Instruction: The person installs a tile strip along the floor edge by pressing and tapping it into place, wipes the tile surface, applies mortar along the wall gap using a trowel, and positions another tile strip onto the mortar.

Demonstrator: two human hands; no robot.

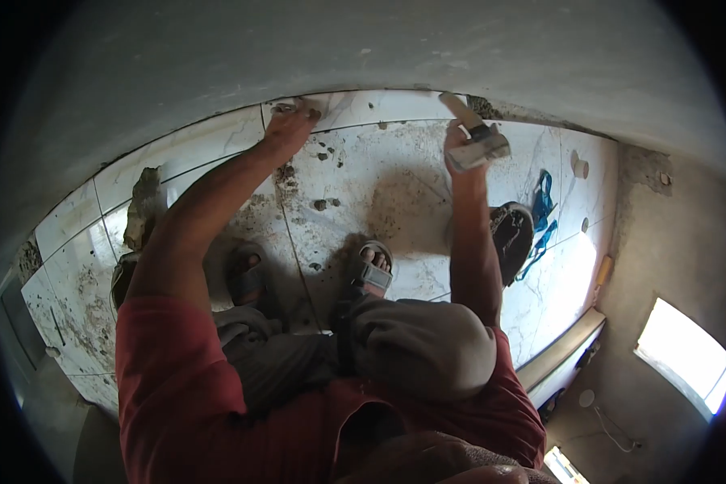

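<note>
My left hand (292, 127) reaches to the foot of the wall, at the white marbled tile strip (355, 106). Its fingers look apart and slightly blurred, near a small greyish patch (284, 107) that I cannot make out. In my right hand (457, 139) is a hand tool (481, 151) with a tan handle-like bar, a dark band and a grey, mortar-smeared part. It is raised near the right end of the strip, beside a rough dark gap (482, 106) at the wall base. Part of the tool's shape is foreshortened.
White floor tiles (411, 145) carry mortar crumbs and dirt. A dark round container (511, 242) stands by my right forearm, near a blue strap-like item (544, 198) and a white cup-like piece (579, 165). A broken slab piece (143, 206) is at left. The grey wall (363, 52) rises ahead.
</note>
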